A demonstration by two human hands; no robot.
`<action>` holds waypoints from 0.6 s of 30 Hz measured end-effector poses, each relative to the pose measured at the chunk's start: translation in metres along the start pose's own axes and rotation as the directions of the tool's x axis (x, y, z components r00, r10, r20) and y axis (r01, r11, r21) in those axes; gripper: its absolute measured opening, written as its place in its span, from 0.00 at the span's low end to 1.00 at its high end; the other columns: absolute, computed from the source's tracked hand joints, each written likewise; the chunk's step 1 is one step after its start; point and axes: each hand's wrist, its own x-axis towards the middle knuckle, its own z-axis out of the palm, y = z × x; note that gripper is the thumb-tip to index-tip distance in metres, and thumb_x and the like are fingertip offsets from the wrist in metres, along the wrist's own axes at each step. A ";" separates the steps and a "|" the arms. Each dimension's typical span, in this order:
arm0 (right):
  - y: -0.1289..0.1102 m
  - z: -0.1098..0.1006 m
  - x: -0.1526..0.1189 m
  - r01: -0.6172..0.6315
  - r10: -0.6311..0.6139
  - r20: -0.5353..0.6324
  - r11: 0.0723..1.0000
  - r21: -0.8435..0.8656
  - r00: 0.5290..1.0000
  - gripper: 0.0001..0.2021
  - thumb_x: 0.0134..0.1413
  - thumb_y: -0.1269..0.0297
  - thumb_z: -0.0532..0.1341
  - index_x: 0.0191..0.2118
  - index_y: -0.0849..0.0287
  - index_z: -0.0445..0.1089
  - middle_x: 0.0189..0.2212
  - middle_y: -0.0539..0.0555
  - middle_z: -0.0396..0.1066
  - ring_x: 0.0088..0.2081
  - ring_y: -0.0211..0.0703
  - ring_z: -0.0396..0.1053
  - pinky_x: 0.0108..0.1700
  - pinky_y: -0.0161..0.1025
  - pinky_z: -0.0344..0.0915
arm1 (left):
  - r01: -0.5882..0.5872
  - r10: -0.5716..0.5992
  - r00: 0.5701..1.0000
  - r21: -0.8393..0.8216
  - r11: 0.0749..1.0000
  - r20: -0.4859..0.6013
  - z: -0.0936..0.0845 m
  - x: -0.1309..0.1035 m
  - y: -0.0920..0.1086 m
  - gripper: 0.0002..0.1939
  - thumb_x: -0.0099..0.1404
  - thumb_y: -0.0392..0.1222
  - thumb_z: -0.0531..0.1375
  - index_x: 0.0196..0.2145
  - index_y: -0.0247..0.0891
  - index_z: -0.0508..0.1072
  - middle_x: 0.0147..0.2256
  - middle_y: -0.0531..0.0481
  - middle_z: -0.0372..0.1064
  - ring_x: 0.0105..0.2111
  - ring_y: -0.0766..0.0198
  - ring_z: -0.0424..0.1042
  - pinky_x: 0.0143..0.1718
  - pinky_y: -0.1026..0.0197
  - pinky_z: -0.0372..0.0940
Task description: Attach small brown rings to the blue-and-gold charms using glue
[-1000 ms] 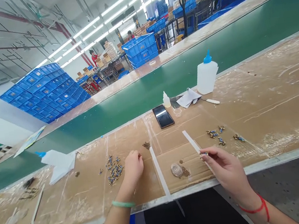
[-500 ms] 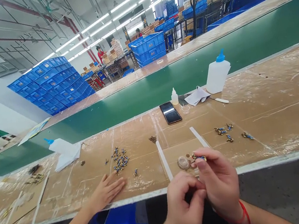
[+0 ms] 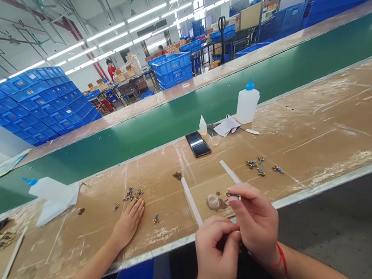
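Note:
My right hand (image 3: pixel 258 222), with a red string on its wrist, pinches a small blue-and-gold figure (image 3: pixel 233 195) between thumb and fingertips. Just beside it, my left hand (image 3: pixel 216 251) is closed in a pinch, its fingertips close to the right hand's heel; whatever it grips is too small or hidden. Beyond my hands, a small round clear dish (image 3: pixel 213 201) sits on a cardboard sheet (image 3: pixel 199 192), with tiny brown bits (image 3: pixel 222 204) beside it. Several similar blue-and-gold figures (image 3: pixel 252 164) lie farther right.
Another person's hand (image 3: pixel 129 222) lies flat over a pile of figures (image 3: pixel 131 194) at left. Along the green belt (image 3: pixel 149 124) stand a phone (image 3: pixel 198 144), a small dropper bottle (image 3: pixel 202 126) and a large white bottle (image 3: pixel 248 104). The table's front edge (image 3: pixel 299 192) runs beneath my hands.
The view has swung right, so things sit farther left. The other person's hand has slid forward onto the pile of figures. My hands keep nearly the same pose, the right still holding the figure.

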 end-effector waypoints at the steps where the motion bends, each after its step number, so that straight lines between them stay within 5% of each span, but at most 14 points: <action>1: 0.000 -0.003 -0.002 -0.013 0.013 0.007 1.000 0.005 1.000 0.04 0.71 0.60 0.70 0.44 0.49 0.84 0.34 0.52 0.82 0.36 0.44 0.81 0.38 0.40 0.78 | -0.015 0.015 1.000 0.012 1.000 0.018 0.010 -0.002 0.000 0.05 0.74 0.43 0.69 0.41 0.51 0.88 0.38 0.42 0.85 0.41 0.49 0.84 0.41 0.49 0.79; 4: -0.004 -0.010 -0.009 -0.105 0.104 0.058 0.994 0.020 0.993 0.04 0.71 0.60 0.70 0.45 0.49 0.84 0.36 0.52 0.82 0.37 0.43 0.81 0.39 0.39 0.77 | -0.069 0.065 0.989 0.028 0.997 0.132 0.017 0.001 0.006 0.08 0.75 0.42 0.67 0.38 0.42 0.88 0.36 0.41 0.85 0.37 0.53 0.84 0.43 0.53 0.78; 8: -0.010 -0.016 -0.015 -0.268 0.260 0.169 0.963 0.024 0.951 0.06 0.70 0.55 0.72 0.44 0.48 0.84 0.36 0.52 0.81 0.35 0.43 0.80 0.36 0.39 0.74 | -0.036 0.046 0.952 -0.039 0.999 0.303 -0.004 0.016 0.017 0.15 0.73 0.49 0.70 0.30 0.40 0.83 0.33 0.43 0.84 0.35 0.56 0.82 0.43 0.57 0.77; 13: -0.011 -0.007 -0.011 -0.384 0.371 0.230 0.923 0.015 0.900 0.10 0.70 0.49 0.71 0.44 0.50 0.82 0.35 0.52 0.78 0.36 0.45 0.78 0.37 0.42 0.74 | 0.104 -0.046 0.955 -0.187 0.977 0.293 -0.010 0.030 0.013 0.25 0.65 0.65 0.74 0.26 0.40 0.82 0.28 0.45 0.79 0.28 0.61 0.77 0.34 0.60 0.74; 18: -0.005 0.009 0.004 -0.415 0.398 0.150 0.904 0.104 0.905 0.18 0.66 0.40 0.71 0.43 0.50 0.79 0.35 0.51 0.76 0.34 0.41 0.75 0.37 0.41 0.74 | 0.364 -0.313 0.930 -0.609 0.705 0.194 -0.006 0.031 -0.004 0.34 0.46 0.72 0.81 0.24 0.37 0.78 0.21 0.55 0.69 0.15 0.74 0.58 0.15 0.68 0.55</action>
